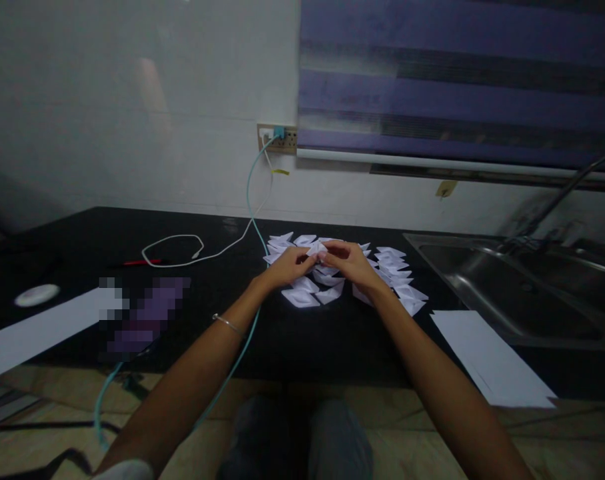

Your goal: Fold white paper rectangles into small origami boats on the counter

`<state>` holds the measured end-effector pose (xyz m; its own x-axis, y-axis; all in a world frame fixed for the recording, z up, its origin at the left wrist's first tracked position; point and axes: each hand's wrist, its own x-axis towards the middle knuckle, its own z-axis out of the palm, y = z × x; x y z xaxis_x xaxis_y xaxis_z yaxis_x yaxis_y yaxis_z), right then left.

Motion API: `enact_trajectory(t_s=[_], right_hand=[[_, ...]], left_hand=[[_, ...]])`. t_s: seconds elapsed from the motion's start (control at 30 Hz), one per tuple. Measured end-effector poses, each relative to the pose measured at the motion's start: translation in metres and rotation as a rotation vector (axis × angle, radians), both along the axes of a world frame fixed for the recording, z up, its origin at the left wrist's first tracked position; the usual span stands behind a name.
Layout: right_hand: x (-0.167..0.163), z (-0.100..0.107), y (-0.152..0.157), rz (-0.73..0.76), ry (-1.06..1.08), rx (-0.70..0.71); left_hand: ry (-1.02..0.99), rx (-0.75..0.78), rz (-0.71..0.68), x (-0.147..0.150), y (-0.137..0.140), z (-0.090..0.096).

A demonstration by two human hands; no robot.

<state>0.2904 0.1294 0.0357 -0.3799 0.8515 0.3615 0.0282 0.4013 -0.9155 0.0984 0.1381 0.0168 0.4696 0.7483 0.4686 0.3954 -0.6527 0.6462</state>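
Observation:
Between my two hands is a small folded white paper boat point(316, 249). My left hand point(288, 265) pinches it from the left side. From the right, my right hand point(351, 264) grips it with thumb and fingers. Below and around my hands lie several finished-looking paper boats point(301, 298) on the black counter point(302, 347). More paper boats point(393, 263) stand in an overlapping row to the right of my right hand. Some boats behind my hands are partly hidden.
A stack of white paper point(487, 357) lies at the right, by a steel sink point(462, 280). To the left are a white paper strip point(52, 327), a round white object point(36, 295), a red pen point(141, 262) and a white cable point(217, 255). A teal cable point(250, 337) crosses the counter.

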Motion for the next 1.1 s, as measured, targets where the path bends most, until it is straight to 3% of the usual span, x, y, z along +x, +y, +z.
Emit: enact_trajectory(t_s=[0.2, 0.4, 0.63, 0.9, 1.1], right_hand=[[-0.002, -0.005, 0.0, -0.093, 0.094, -0.076], [-0.003, -0.003, 0.0, -0.148, 0.107, -0.058], [-0.008, -0.005, -0.002, -0.179, 0.201, -0.087], [-0.01, -0.004, -0.003, -0.216, 0.192, -0.072], [-0.009, -0.003, -0.002, -0.21, 0.202, -0.101]], left_hand=[[-0.015, -0.031, -0.045, 0.002, -0.005, 0.002], [-0.083, -0.149, -0.115, -0.002, -0.007, 0.004], [0.047, -0.035, -0.027, 0.006, -0.007, 0.003], [-0.019, -0.167, -0.02, 0.005, -0.005, 0.0], [-0.05, -0.179, -0.063, 0.004, -0.007, 0.003]])
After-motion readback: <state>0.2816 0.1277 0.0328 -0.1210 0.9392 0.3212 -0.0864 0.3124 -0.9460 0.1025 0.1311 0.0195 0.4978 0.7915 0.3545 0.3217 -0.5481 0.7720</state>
